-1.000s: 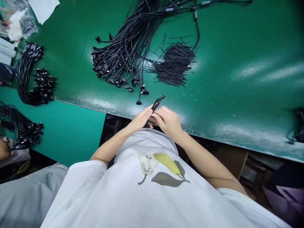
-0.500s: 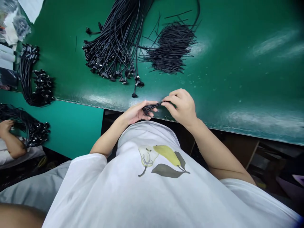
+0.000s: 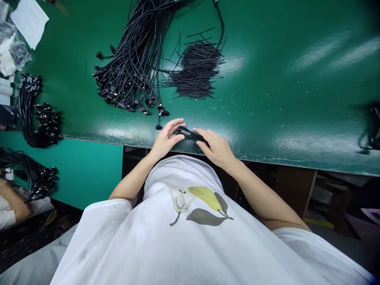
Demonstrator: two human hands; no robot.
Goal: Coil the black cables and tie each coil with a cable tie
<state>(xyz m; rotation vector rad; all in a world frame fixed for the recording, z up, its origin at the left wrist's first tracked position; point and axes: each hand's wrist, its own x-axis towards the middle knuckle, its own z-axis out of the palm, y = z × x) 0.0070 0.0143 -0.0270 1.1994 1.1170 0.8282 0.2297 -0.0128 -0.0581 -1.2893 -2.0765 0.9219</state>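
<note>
Both hands, left hand (image 3: 164, 141) and right hand (image 3: 216, 148), have drawn closer, pinching a folded thin black cable (image 3: 190, 133) at the green counter (image 3: 282, 99) edge; light, limp, best gripped mid-fold.

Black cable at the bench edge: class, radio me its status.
Left hand and right hand both grip the folded black cable. Held over the green bench edge. Cable bundle lies apart.

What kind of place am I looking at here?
Probably a cable assembly workbench in a workshop or factory: a green bench mat, a large bundle of black cables, a heap of thin black ties, and both hands gripping a folded cable.
</note>
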